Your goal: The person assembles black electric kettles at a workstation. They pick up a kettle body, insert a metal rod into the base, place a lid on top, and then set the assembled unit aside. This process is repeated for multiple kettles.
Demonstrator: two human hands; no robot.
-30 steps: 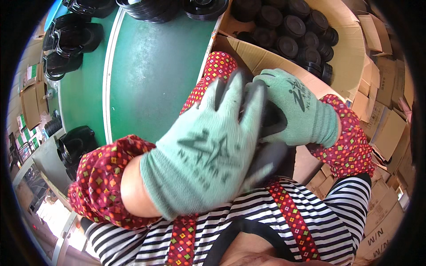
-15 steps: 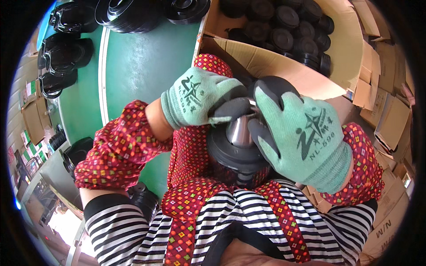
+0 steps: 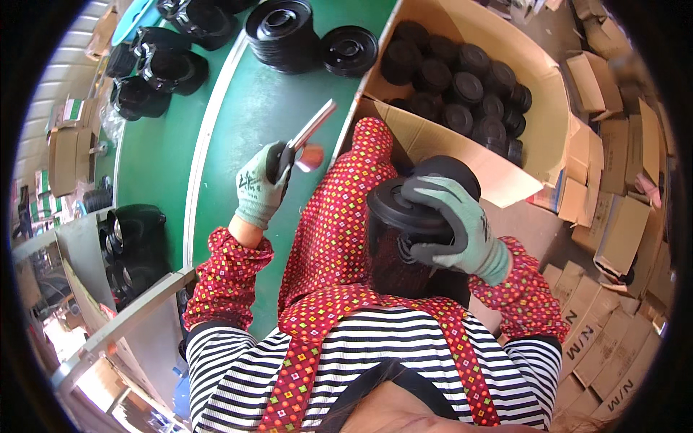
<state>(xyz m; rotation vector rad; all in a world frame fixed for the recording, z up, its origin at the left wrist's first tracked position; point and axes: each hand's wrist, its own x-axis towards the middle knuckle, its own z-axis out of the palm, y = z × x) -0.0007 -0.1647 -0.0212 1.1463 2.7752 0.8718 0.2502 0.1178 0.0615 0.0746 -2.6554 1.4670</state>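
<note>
My left hand (image 3: 262, 184), in a pale green glove with dark fingertips, is raised over the green table and closed round a slim silver metal tool (image 3: 315, 123). A blurred, reddish round part hangs beside its shaft; its exact kind I cannot make out. My gloved right hand (image 3: 458, 231) wraps round the side of a black cylindrical container (image 3: 393, 249) with a broad round lid, which stands against my apron. Another black round part (image 3: 451, 172) shows just behind that container, partly hidden by my right hand.
An open cardboard box (image 3: 498, 191) full of black round parts stands ahead to the right. Stacked black discs (image 3: 285, 36) and glossy black pots (image 3: 166, 68) sit on the green table (image 3: 242, 108). Flattened cartons (image 3: 613, 346) lie at right; a metal rail (image 3: 130, 321) runs at left.
My left hand has drawn away to the left, carrying the silver tool off the black container. My right hand has moved from the metal piece down onto the container's side. The view has shifted.
</note>
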